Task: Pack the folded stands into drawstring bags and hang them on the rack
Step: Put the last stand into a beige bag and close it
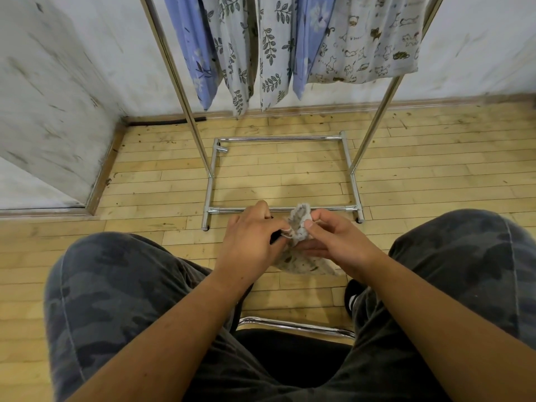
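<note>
Above the wooden floor between the knees, the left hand [249, 237] and right hand [333, 239] both pinch the gathered mouth of a beige patterned cloth drawstring bag [298, 256], fingers curled, before the chrome clothes rack [352, 169] hung with printed bags [269, 47].

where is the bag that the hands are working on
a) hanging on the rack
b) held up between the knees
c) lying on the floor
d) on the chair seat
B: the left hand and the right hand both pinch the drawstring bag between the knees, above the floor.
</note>
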A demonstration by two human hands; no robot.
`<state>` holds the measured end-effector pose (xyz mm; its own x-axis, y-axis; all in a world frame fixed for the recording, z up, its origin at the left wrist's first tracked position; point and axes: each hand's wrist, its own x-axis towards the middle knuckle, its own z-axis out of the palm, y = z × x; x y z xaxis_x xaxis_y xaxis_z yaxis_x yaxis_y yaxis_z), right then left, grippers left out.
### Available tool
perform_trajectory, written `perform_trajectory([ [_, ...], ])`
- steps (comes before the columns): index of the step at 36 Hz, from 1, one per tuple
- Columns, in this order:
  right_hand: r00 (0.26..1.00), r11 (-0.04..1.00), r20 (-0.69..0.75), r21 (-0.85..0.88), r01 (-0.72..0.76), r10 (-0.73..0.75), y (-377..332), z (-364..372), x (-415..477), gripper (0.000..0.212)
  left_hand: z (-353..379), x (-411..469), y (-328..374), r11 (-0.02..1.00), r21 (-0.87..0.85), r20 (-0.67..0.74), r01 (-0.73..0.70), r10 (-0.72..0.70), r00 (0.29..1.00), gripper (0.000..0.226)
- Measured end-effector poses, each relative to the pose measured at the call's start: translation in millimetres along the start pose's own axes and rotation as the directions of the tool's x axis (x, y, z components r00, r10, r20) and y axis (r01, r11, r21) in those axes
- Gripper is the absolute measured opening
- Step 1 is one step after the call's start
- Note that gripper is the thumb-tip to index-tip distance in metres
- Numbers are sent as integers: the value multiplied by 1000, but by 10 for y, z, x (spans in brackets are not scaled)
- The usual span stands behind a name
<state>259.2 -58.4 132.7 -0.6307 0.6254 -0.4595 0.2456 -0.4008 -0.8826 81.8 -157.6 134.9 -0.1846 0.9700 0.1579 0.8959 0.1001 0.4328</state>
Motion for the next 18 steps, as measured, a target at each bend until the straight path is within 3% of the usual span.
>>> perform_trajectory([
  [5, 998, 999, -60, -34, -12, 10, 24, -10, 35, 25, 16, 17, -37, 981, -185, 32, 63, -58, 998, 20],
  [8, 995, 991, -103, -136, -11, -3, 73, -16, 48, 19, -16, 26, -27, 910, -377, 105, 174, -145, 984, 13],
  [12, 994, 942, -91, -334, 26, -59, 124, 18, 48, 5, -48, 38, -1, 810, -507, 220, 295, -209, 953, 9],
  [18, 997, 877, 12, -474, 75, -79, 192, 55, 44, 44, -97, 60, 69, 570, -672, 367, 473, -299, 881, 18],
])
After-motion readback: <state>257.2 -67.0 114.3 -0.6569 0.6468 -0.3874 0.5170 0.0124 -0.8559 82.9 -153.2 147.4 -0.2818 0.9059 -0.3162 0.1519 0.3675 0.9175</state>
